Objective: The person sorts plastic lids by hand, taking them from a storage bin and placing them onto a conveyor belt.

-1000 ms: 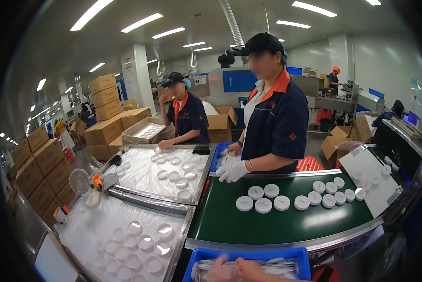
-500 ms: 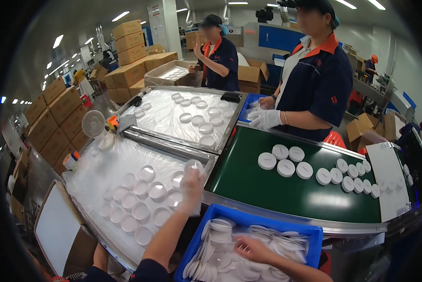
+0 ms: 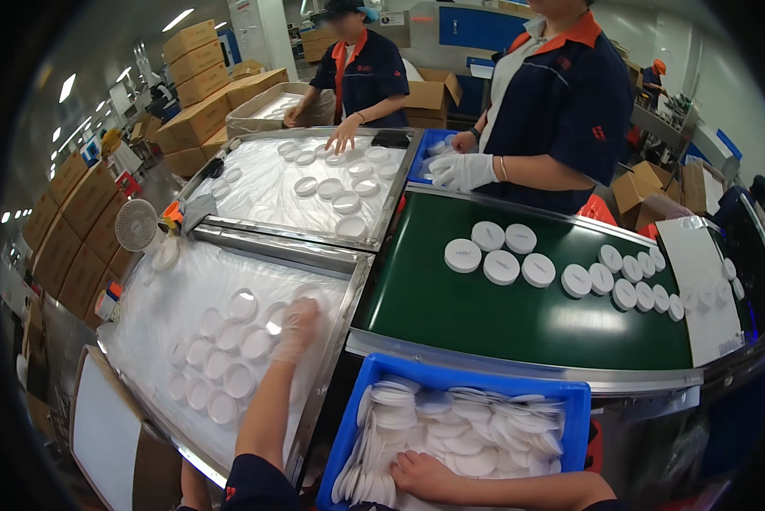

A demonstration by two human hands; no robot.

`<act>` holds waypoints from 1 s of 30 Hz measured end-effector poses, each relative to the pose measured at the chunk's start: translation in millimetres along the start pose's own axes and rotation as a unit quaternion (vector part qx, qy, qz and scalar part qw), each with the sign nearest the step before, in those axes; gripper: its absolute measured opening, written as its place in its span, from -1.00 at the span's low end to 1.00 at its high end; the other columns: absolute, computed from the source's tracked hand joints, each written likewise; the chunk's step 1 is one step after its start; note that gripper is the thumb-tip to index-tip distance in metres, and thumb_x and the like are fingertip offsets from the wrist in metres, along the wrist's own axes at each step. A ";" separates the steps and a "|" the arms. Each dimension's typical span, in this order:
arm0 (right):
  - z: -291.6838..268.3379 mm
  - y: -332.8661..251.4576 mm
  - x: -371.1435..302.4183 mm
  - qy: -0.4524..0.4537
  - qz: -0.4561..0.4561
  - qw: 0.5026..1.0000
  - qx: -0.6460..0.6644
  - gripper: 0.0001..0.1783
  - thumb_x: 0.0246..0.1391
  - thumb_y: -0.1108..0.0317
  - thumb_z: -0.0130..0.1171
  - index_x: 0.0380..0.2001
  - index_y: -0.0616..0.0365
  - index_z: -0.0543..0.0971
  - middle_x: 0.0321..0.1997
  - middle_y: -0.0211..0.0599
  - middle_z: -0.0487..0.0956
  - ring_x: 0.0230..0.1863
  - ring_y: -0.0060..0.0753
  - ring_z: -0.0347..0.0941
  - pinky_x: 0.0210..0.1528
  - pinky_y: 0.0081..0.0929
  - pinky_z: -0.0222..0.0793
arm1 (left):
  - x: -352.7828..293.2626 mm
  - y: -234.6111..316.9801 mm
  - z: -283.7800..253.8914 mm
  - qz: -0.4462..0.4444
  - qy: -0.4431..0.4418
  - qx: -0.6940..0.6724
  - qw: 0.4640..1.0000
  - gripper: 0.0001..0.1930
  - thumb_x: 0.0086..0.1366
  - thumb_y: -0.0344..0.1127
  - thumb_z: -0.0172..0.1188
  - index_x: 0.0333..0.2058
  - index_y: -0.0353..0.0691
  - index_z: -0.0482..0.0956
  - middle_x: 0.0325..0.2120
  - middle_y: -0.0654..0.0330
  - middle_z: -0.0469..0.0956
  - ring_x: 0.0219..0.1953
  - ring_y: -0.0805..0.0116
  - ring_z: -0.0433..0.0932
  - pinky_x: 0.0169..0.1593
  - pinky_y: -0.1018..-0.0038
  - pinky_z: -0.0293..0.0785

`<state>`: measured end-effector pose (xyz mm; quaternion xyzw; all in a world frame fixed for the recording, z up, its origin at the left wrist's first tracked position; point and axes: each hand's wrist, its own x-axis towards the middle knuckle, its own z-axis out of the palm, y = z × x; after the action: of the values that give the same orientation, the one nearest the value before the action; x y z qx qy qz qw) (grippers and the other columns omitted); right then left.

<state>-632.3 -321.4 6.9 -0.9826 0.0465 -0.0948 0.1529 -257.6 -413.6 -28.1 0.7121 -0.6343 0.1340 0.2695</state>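
Nearest to me, my right hand (image 3: 425, 473) lies flat in the blue bin (image 3: 561, 396) at the near edge of the line, palm down on the heap of thin white discs (image 3: 476, 426). The grip is loosely spread over the discs; I cannot tell whether any disc is pinched beneath the fingers.

To the left, my left hand (image 3: 296, 328), in a thin clear glove, reaches onto the near worktop (image 3: 157, 307), which is covered with clear plastic film. The grip is lightly curled, fingertips touching a white lid near the worktop's right edge. The other white lids (image 3: 221, 358) lie in a loose group just left of the hand.

Beyond the bin runs the green belt (image 3: 485, 319), carrying round white caps (image 3: 497, 264) in a cluster at its centre and a row toward its right end.

At the far left corner of the near worktop stands a small white fan (image 3: 135, 226).

Farther off, a second film-covered worktop (image 3: 263, 187) holds scattered lids. Two people stand on the far side: one gloved hand (image 3: 461, 170) rests at a second blue bin, another bare hand (image 3: 344, 136) touches the far worktop. Stacked cardboard boxes (image 3: 186, 85) line the far left.
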 end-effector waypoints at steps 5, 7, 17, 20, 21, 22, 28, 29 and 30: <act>-21.5 -15.4 0.9 0.098 0.023 0.990 -0.095 -0.93 -0.38 0.38 0.02 -0.69 0.11 0.39 -0.69 -0.41 0.31 -0.61 -0.47 0.31 -0.62 -0.59 0.24 | -80.5 -90.8 -56.6 -0.071 -0.046 0.130 0.988 -0.89 -0.04 -0.45 0.11 -0.52 -0.23 0.35 -0.54 0.02 0.34 -0.38 0.02 0.36 -0.29 0.22 0.28; -30.9 -8.0 2.8 0.132 0.041 0.984 -0.108 -0.93 -0.41 0.38 0.02 -0.73 0.08 0.35 -0.69 -0.41 0.30 -0.60 -0.48 0.30 -0.63 -0.60 0.21 | -86.2 -95.1 -75.2 -0.065 -0.009 0.205 0.976 -0.80 -0.04 -0.45 0.14 -0.36 -0.25 0.41 -0.43 0.00 0.39 -0.31 0.04 0.39 -0.21 0.27 0.32; -35.1 24.0 2.9 0.013 0.157 0.974 0.165 -0.83 -0.20 0.28 0.14 -0.66 0.11 0.44 -0.56 -0.34 0.37 -0.45 -0.28 0.42 -0.49 -0.35 0.35 | 141.5 166.0 58.4 0.055 -0.062 -0.101 0.991 -0.24 -0.06 -0.08 0.29 0.07 -0.32 0.19 0.02 -0.06 0.30 0.08 -0.01 0.26 0.12 0.26 0.21; -42.6 19.0 12.6 -0.051 0.186 0.946 0.260 -0.76 -0.12 0.20 0.15 -0.63 0.16 0.49 -0.44 -0.24 0.44 -0.36 -0.16 0.45 -0.41 -0.24 0.37 | 178.7 187.8 97.3 0.090 -0.036 -0.086 0.992 -0.18 -0.08 -0.01 0.28 0.10 -0.31 0.16 0.03 -0.06 0.29 0.06 -0.07 0.27 0.12 0.26 0.20; -38.9 23.6 9.4 -0.033 0.203 0.937 0.283 -0.75 -0.12 0.21 0.15 -0.64 0.16 0.48 -0.45 -0.24 0.43 -0.36 -0.17 0.45 -0.40 -0.25 0.37 | 190.2 208.3 97.0 0.024 -0.134 -0.059 0.989 -0.17 -0.09 0.00 0.27 0.10 -0.32 0.16 0.01 -0.08 0.31 0.04 -0.07 0.28 0.11 0.25 0.22; -35.9 26.4 6.2 -0.038 0.206 0.941 0.265 -0.82 -0.14 0.27 0.11 -0.62 0.16 0.48 -0.43 -0.23 0.42 -0.37 -0.19 0.43 -0.42 -0.30 0.36 | 195.3 222.9 92.5 -0.040 -0.232 -0.028 0.972 -0.16 -0.09 0.02 0.27 0.10 -0.33 0.16 -0.01 -0.09 0.32 0.03 -0.08 0.30 0.09 0.24 0.24; -71.8 28.1 10.4 0.115 0.087 0.982 0.123 -0.94 -0.23 0.42 0.03 -0.60 0.16 0.43 -0.45 -0.27 0.37 -0.43 -0.30 0.38 -0.45 -0.42 0.33 | 112.4 193.6 14.7 -0.363 -0.091 -0.646 0.666 -0.50 0.20 -0.03 0.01 -0.02 -0.31 0.31 -0.19 0.06 0.45 -0.17 0.24 0.48 -0.19 0.35 0.46; -98.1 38.1 7.2 0.151 0.130 0.970 0.140 -0.95 -0.22 0.45 0.06 -0.60 0.17 0.42 -0.46 -0.29 0.37 -0.42 -0.32 0.38 -0.44 -0.42 0.34 | 96.6 199.9 -10.9 -0.400 -0.110 -0.750 0.515 -0.49 0.27 0.05 -0.15 -0.01 -0.27 0.31 -0.16 0.04 0.45 -0.13 0.23 0.47 -0.21 0.29 0.48; -122.3 49.6 4.8 0.215 0.194 0.933 0.216 -0.96 -0.18 0.49 0.07 -0.59 0.18 0.42 -0.49 -0.28 0.40 -0.47 -0.35 0.39 -0.47 -0.45 0.33 | 75.0 204.4 -29.7 -0.379 -0.146 -0.792 0.455 -0.37 0.28 0.18 -0.33 -0.01 -0.30 0.31 -0.14 0.00 0.44 -0.11 0.18 0.47 -0.18 0.28 0.48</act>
<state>-655.2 -404.7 106.8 -0.8539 0.2467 -0.2798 0.3628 -440.5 -469.7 79.9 0.3706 -0.1638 -0.6476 0.6454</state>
